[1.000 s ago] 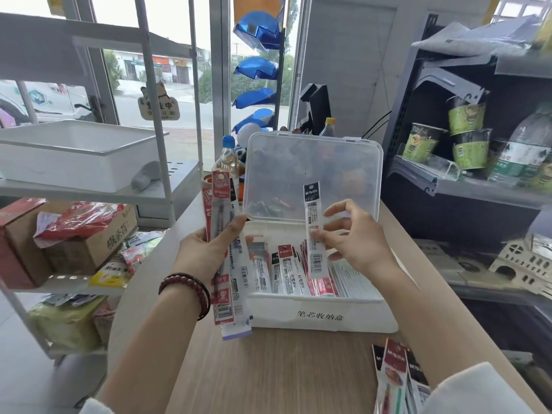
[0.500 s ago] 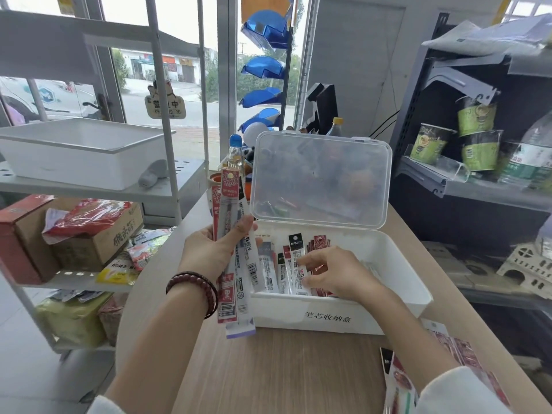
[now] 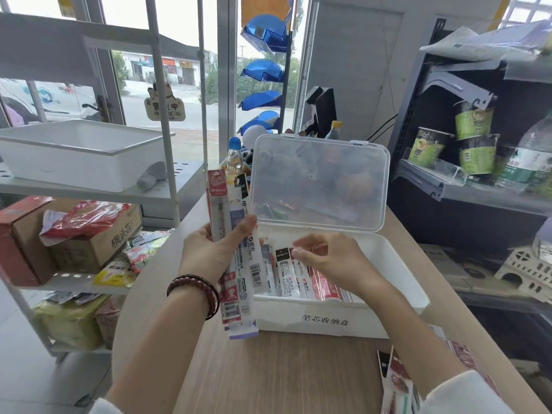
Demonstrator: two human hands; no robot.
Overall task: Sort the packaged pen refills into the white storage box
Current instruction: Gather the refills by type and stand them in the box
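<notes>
We hold two hands over one white storage box (image 3: 328, 322) on the wooden table (image 3: 283, 372), its clear lid (image 3: 319, 180) standing open. Our left hand (image 3: 213, 249) grips a fanned bundle of packaged refills (image 3: 219, 201), seemingly three or four, just left of the box. Our right hand (image 3: 334, 261) hangs above the filed refills (image 3: 316, 282) inside, fingers loosely bent and holding nothing, tips beside a black-topped packet (image 3: 283, 256). Loose packets (image 3: 397, 380) at the near right are cut off by the frame and our sleeve (image 3: 466, 392).
</notes>
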